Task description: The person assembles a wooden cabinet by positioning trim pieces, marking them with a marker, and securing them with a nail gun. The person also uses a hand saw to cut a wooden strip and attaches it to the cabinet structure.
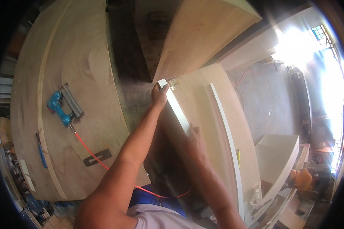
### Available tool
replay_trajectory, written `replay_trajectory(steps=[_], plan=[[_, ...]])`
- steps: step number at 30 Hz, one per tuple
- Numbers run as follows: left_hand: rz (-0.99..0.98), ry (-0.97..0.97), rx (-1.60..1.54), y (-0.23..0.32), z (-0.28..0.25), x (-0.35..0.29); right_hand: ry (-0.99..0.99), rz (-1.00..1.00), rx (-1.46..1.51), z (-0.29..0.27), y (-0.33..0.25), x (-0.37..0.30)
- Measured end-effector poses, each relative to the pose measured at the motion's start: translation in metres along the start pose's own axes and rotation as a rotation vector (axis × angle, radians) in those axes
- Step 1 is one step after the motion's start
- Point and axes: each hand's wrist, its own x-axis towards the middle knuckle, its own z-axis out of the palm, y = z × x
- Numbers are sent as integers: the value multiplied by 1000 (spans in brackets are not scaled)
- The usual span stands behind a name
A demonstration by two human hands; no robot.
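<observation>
A narrow white strip [176, 106] runs along the near left edge of a pale wooden panel [191, 89]. Its far end is in my left hand [159, 96], whose fingers are closed round it with the thumb on top. Lower down, my right hand [195, 142] is closed at the same strip; the hand itself hides its fingertips and the strip's near end. To the right of my right hand, a second long white strip [226, 131] stretches over the panel.
On the plywood sheet [91, 72] at left lie a teal nail gun [61, 108] with an orange hose [88, 147], a dark slotted plate [97, 157] and a blue-handled tool [41, 152]. A wooden cabinet [202, 34] stands ahead. A white box [277, 152] sits at right.
</observation>
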Motion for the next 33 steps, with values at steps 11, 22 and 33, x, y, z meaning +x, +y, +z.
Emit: replay_trajectory(steps=[11,22,33], plan=[[96,175,256,14,18,-8,112,-37,-62,28,42,-69],[63,170,285,9,17,-6,-84,1333,1637,107,71,-121],[-1,80,298,7,5,-1,576,937,2403,120,100,-127]])
